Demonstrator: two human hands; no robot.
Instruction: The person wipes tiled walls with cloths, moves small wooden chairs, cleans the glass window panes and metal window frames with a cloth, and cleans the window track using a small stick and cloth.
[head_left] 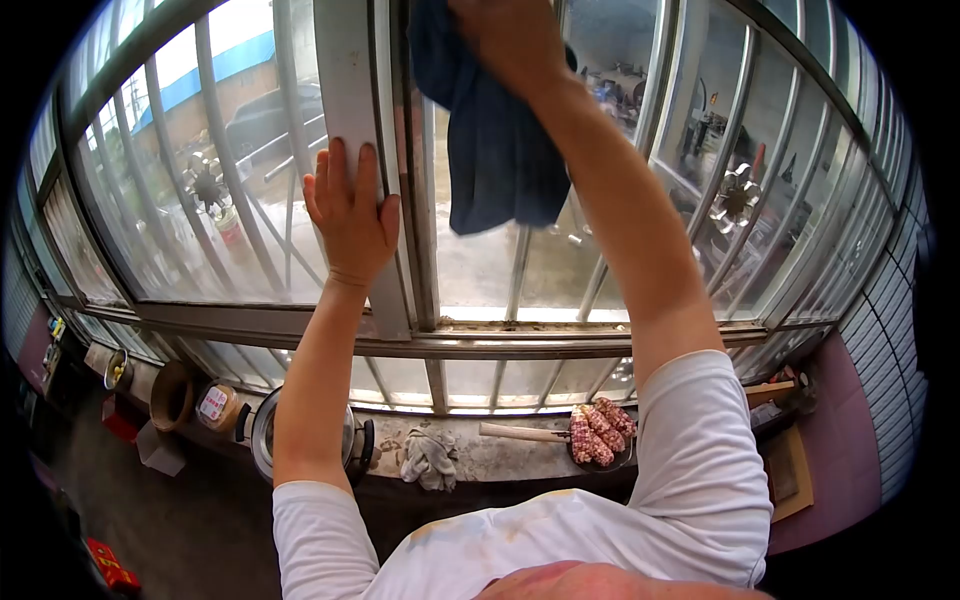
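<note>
My left hand (352,212) lies with fingers outstretched against the pale upright frame (348,75) of a sliding window. Higher up and to the right, my right hand (515,45) grips a dark blue cloth (505,170) at its upper part; the fingertips are partly cut off by the top of the view. The cloth hangs down in front of the window opening beside the frame. Behind it, metal bars (520,275) run upright. Whether the cloth touches glass I cannot tell.
On the ledge (510,455) below stand a lidded pot (265,435), a crumpled grey cloth (430,460), and a pan of speckled corn cobs (600,435) with a wooden handle (522,432). A labelled jar (218,408) and a brown pot (172,395) are at left.
</note>
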